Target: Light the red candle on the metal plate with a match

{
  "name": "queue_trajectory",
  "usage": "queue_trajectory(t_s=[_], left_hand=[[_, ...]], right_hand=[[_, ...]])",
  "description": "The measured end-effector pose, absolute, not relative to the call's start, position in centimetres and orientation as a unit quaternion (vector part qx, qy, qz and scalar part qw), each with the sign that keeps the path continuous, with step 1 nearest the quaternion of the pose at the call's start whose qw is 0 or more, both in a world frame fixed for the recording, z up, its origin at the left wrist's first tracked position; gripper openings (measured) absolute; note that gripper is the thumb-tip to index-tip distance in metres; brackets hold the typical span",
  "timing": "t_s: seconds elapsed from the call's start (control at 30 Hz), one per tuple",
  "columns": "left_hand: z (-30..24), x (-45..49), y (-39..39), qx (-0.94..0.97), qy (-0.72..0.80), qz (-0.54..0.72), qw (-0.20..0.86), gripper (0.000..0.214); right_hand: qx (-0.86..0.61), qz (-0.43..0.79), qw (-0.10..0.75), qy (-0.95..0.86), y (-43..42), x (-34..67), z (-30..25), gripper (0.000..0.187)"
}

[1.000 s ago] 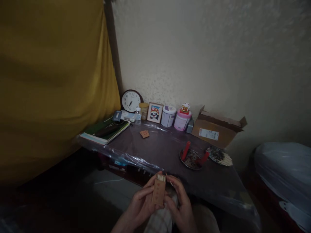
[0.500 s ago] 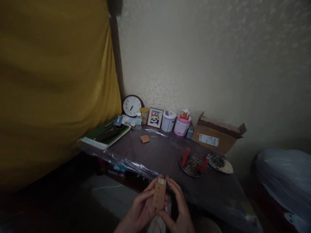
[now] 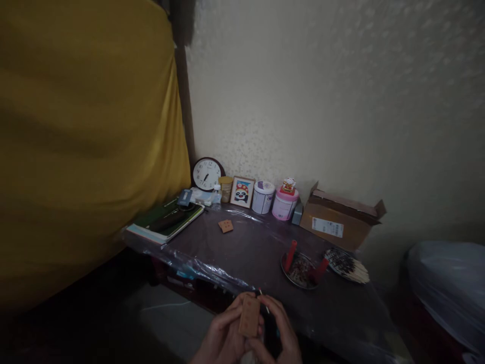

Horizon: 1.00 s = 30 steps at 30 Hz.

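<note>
A brown matchbox (image 3: 249, 317) with reddish print lies slid closed in my left hand (image 3: 223, 331), low in the middle of the view. My left fingers are wrapped around its side and far end. On the right, a single match (image 3: 261, 293) with a red head sticks up from the fingers of my right hand (image 3: 282, 326). The right thumb is at the near end of the matchbox, and the fingers curve along its right side. On the table ahead are two red candles (image 3: 291, 255) standing on a round metal plate (image 3: 299, 285).
Beside the candle plate lies a dish of matches (image 3: 348, 267), many blackened. Small matchboxes or cards (image 3: 226, 226) lie mid-table. Along the wall stand a clock (image 3: 206, 174), a framed panda picture (image 3: 242, 192), tins (image 3: 262, 197) and a cardboard box (image 3: 337, 217). Books (image 3: 166, 222) lie left.
The matchbox was partly open with match sticks showing; now its drawer is pushed in. The match in my right hand shows more clearly. The view has tilted up slightly.
</note>
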State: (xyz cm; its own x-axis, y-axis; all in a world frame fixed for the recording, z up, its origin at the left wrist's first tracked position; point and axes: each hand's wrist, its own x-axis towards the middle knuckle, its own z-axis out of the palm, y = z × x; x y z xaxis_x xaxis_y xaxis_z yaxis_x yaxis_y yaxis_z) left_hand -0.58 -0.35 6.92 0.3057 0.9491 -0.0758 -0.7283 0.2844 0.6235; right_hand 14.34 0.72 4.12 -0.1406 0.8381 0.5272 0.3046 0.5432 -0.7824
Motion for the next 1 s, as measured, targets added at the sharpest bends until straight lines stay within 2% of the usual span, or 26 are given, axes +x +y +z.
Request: queue_trajectory(t_s=[0.33, 0.63, 1.0], left_hand=[[6.8, -0.3, 0.0, 0.21, 0.183, 0.51, 0.814, 0.027], [5.2, 0.1, 1.0, 0.258, 0.297, 0.61, 0.688, 0.031], [6.3, -0.7, 0.7, 0.469, 0.284, 0.572, 0.609, 0.033]], right_hand=[[-0.428, 0.241, 0.531, -0.691, 1.3, 14.4, 3.1, 0.045], [-0.453, 0.223, 0.547, -0.668, 2.1, 15.3, 2.4, 0.042], [-0.451, 0.224, 0.552, -0.665, 1.9, 15.4, 2.5, 0.042]])
